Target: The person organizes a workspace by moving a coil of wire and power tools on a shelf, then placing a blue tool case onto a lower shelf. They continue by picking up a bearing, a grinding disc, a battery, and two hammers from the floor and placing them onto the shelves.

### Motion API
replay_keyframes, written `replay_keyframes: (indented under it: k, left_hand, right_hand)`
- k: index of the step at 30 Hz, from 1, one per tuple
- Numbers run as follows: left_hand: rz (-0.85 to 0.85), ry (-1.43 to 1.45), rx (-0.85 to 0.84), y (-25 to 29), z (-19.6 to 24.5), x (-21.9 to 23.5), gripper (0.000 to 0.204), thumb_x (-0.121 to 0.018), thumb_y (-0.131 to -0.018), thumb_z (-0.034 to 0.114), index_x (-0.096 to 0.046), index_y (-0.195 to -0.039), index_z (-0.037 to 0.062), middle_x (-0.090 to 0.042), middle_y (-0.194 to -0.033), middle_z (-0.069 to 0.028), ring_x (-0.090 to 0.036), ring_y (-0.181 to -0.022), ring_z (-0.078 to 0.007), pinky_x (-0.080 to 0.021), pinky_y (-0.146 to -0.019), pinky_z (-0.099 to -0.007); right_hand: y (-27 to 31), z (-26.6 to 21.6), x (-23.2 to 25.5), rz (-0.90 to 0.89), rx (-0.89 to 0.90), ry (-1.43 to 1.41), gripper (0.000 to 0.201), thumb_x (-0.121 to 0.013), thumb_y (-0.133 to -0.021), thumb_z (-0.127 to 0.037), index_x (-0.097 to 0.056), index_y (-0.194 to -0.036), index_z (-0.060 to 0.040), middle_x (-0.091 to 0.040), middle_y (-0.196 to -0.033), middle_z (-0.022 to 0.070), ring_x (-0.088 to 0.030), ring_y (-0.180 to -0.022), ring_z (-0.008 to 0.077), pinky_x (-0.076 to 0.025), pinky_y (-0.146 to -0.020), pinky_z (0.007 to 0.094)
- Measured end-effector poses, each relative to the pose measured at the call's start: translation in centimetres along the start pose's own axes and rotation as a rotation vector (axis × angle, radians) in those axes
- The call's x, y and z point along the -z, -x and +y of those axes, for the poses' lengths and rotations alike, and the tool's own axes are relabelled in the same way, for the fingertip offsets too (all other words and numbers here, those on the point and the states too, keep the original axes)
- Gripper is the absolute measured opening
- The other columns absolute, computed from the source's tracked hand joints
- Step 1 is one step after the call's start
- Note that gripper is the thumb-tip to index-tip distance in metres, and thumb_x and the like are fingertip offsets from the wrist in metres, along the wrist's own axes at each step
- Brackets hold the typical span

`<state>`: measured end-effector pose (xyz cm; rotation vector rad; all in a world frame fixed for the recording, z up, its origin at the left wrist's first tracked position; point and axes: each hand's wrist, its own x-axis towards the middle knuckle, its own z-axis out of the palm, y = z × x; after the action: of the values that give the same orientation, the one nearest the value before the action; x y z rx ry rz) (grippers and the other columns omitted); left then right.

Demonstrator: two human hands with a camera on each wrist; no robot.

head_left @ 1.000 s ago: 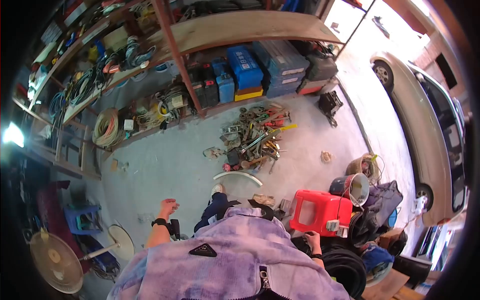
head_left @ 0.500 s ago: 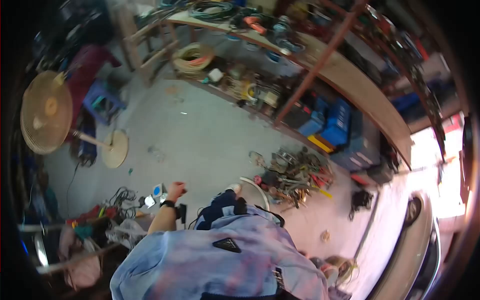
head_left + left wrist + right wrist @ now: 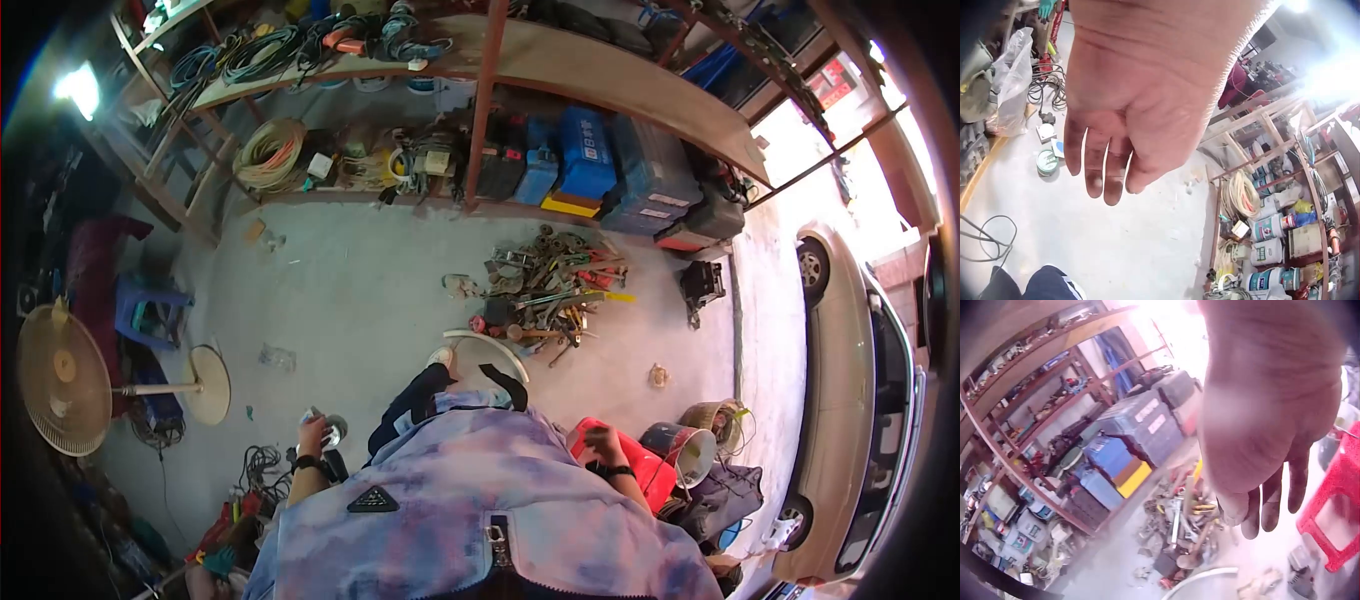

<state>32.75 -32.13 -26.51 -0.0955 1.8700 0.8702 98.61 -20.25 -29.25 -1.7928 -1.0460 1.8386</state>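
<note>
My left hand [image 3: 312, 434] hangs low at my left side. In the left wrist view its palm faces the camera and the relaxed fingers [image 3: 1094, 169] hold nothing. A small round can [image 3: 1048, 162] stands on the floor beyond that hand. On the other side, my right hand [image 3: 603, 440] overlaps a red plastic stool [image 3: 645, 470] in the head view. The right wrist view has its fingers [image 3: 1270, 506] hanging loosely, with nothing in them. Ahead on the floor lies a heap of hand tools [image 3: 560, 285], with a curved white strip [image 3: 490, 338] at its near edge.
Shelving [image 3: 600, 70] spans the back, with blue cases [image 3: 583, 155] and a coil of hose [image 3: 268, 155] low down. A standing fan [image 3: 65, 365] is at left. Buckets [image 3: 680, 450] sit at right, near a parked car [image 3: 860, 400]. Cables [image 3: 262, 470] lie at lower left.
The head view swung left, then back right. The left hand is lower in view than before. My right hand, out of sight half a second ago, shows again over the red stool.
</note>
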Motion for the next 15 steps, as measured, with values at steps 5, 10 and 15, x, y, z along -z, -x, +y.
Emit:
replay_keyframes:
  k: [5, 10, 15]
  left_hand:
    - [0.001, -0.098, -0.051, 1.3, 0.0, -1.3, 0.029, -0.053, -0.076, 0.016, -0.053, -0.104, 0.0073, -0.061, -0.080, -0.0035, -0.058, -0.067, -0.0129, -0.042, -0.055, -0.0265]
    - [-0.061, -0.154, 0.051, 2.9, -1.3, -3.3, 0.025, -0.052, -0.077, 0.018, -0.054, -0.099, 0.0048, -0.061, -0.072, -0.0038, -0.060, -0.066, -0.0136, -0.041, -0.050, -0.0231]
    - [-0.005, -0.014, -0.071, 2.9, -3.0, -4.7, 0.024, -0.053, -0.076, 0.016, -0.055, -0.087, -0.0051, -0.054, -0.055, -0.0104, -0.058, -0.047, -0.0195, -0.043, -0.038, -0.0255]
  right_hand:
    - [7.3, 3.3, -1.0, 0.161, -0.272, 0.063, 0.012, -0.056, -0.074, -0.008, -0.062, -0.083, -0.0012, -0.062, -0.065, 0.0084, -0.056, -0.050, 0.0149, -0.042, -0.041, 0.0258]
    - [8.2, 4.0, 0.0, 0.206, -0.242, 0.019, 0.017, -0.056, -0.076, -0.011, -0.061, -0.088, 0.0007, -0.063, -0.069, 0.0082, -0.059, -0.054, 0.0146, -0.044, -0.045, 0.0253]
    - [7.0, -0.6, 0.3, 0.174, -0.003, 0.159, 0.017, -0.058, -0.077, -0.013, -0.060, -0.084, 0.0016, -0.061, -0.067, 0.0077, -0.058, -0.053, 0.0128, -0.043, -0.045, 0.0226]
